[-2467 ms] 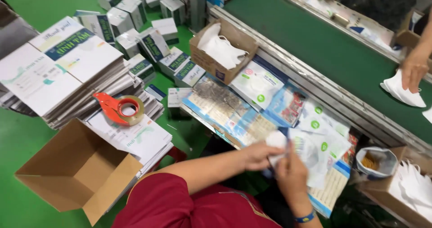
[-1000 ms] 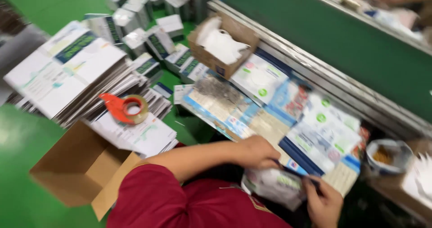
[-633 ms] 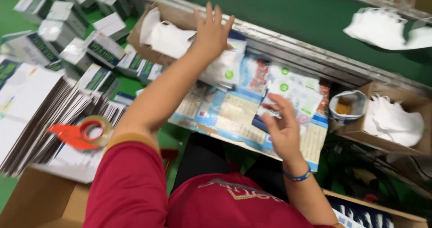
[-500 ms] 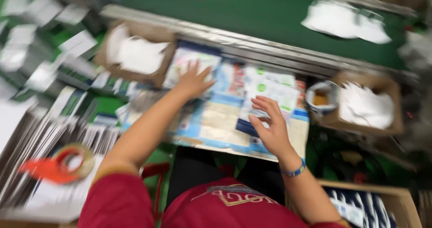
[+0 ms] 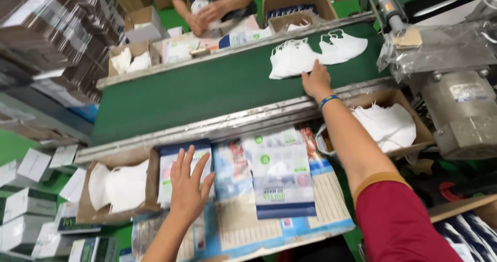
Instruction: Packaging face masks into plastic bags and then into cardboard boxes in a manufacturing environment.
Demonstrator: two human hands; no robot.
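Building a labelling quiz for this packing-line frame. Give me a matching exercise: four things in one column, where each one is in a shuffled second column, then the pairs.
Things:
1. right hand
2. left hand
3. white masks
4. pouch

Places:
A. flat on the stack of packets beside a cardboard box
B. on the green conveyor belt
C. reaching onto the belt, at the edge of the masks
D. lying on the work surface between the two arms

Pairs: 1-C, 2-A, 3-B, 4-D
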